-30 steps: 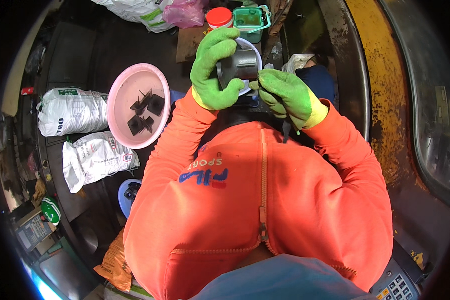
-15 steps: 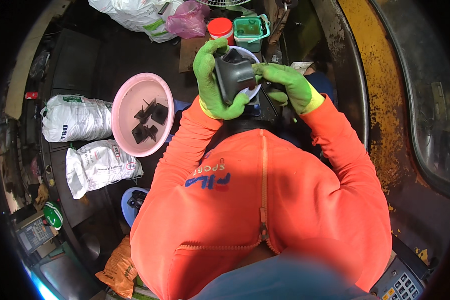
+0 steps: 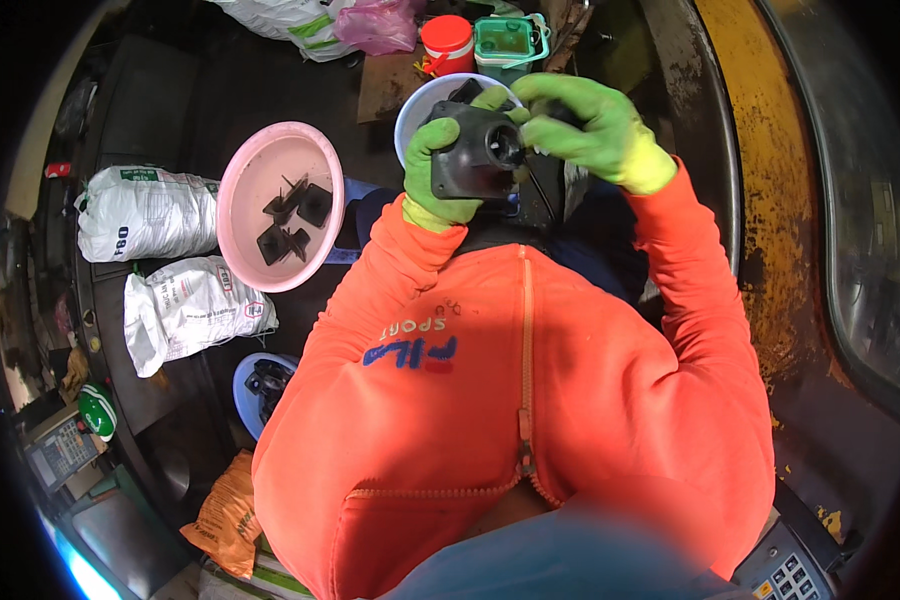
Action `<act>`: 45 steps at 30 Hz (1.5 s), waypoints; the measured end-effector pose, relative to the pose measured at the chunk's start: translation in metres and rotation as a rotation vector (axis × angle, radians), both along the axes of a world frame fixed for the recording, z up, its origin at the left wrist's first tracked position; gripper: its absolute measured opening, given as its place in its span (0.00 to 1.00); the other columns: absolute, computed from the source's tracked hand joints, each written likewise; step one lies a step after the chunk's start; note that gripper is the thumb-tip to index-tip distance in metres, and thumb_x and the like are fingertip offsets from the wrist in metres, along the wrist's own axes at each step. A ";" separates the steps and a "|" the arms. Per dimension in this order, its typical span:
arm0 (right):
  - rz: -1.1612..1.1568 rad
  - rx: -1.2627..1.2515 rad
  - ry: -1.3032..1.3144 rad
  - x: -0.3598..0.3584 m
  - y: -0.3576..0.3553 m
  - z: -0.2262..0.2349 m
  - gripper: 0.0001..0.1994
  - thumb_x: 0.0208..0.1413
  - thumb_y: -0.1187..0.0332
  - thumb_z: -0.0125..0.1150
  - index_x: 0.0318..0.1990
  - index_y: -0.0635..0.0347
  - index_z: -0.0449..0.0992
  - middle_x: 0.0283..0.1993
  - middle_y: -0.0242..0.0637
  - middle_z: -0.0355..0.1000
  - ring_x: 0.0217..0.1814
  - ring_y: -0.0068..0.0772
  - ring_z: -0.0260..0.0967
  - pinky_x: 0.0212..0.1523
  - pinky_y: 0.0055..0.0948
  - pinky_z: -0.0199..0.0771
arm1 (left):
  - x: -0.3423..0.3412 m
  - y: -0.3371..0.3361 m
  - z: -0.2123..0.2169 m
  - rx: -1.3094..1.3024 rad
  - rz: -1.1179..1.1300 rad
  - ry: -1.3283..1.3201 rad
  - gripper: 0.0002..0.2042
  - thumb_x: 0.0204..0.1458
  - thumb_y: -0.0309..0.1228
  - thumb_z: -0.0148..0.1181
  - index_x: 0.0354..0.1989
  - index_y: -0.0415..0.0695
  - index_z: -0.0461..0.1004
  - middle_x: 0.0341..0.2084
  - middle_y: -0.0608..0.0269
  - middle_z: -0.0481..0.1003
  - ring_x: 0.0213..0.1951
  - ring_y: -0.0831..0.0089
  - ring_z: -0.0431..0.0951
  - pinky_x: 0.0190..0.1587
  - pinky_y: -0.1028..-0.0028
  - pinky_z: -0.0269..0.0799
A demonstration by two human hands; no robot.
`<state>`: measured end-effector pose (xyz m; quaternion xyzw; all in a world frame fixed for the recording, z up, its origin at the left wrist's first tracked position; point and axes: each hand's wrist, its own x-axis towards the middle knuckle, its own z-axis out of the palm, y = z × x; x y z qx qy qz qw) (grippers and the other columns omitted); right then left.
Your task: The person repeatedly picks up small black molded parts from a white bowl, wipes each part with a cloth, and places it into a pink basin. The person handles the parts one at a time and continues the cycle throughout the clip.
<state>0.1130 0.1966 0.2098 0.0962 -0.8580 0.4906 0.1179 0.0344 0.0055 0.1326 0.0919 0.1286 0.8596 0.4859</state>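
Note:
My left hand (image 3: 421, 172), in a green glove, is closed round a black moulded part (image 3: 460, 168). The part has a flat flange and a short round neck, and its open hole faces right. Close to that neck is my gloved right hand (image 3: 605, 125), fingers curled; something dark shows between them, too unclear to name. Behind and below the part stands a pale blue basin (image 3: 407, 118) with black pieces in it. To the left, a pink basin (image 3: 238, 232) holds several black parts with thin flat flanges.
Two white sacks (image 3: 150, 215) lie left of the pink basin. A smaller blue basin (image 3: 245, 400) is beside my left elbow. Beyond the hands stand a red-lidded tub (image 3: 447, 38) and a green container (image 3: 505, 45). A rusty yellow machine frame (image 3: 770, 200) rises at right.
My left hand has turned the black part so its round hole faces right. My right hand has come up, away from the part's edge, and lies slightly higher beside the neck.

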 end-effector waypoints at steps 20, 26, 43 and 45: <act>-0.055 0.281 0.319 0.020 -0.023 -0.025 0.09 0.55 0.73 0.61 0.43 0.66 0.76 0.38 0.43 0.76 0.36 0.44 0.76 0.34 0.34 0.78 | -0.006 -0.003 0.042 0.028 0.208 0.306 0.37 0.37 0.30 0.61 0.62 0.33 0.61 0.51 0.48 0.70 0.51 0.56 0.75 0.53 0.60 0.76; -0.010 0.386 0.406 0.028 -0.029 -0.024 0.09 0.52 0.78 0.62 0.41 0.70 0.75 0.42 0.46 0.75 0.37 0.46 0.76 0.33 0.34 0.79 | -0.007 -0.005 0.050 -0.021 0.283 0.504 0.42 0.33 0.33 0.65 0.63 0.32 0.59 0.53 0.49 0.69 0.51 0.59 0.75 0.54 0.63 0.75; -0.005 -0.380 -0.037 0.041 -0.056 -0.024 0.11 0.65 0.70 0.52 0.50 0.64 0.73 0.33 0.24 0.68 0.31 0.10 0.60 0.30 0.14 0.61 | -0.016 -0.003 0.045 -0.049 0.583 1.012 0.43 0.38 0.43 0.71 0.63 0.37 0.60 0.56 0.51 0.64 0.46 0.68 0.70 0.48 0.70 0.71; -0.018 -0.489 -0.180 0.043 -0.057 -0.020 0.10 0.66 0.69 0.51 0.49 0.64 0.73 0.31 0.23 0.66 0.30 0.10 0.58 0.28 0.14 0.58 | -0.020 -0.004 0.043 -0.076 0.633 1.139 0.43 0.38 0.44 0.72 0.63 0.41 0.60 0.57 0.50 0.63 0.47 0.66 0.71 0.49 0.69 0.72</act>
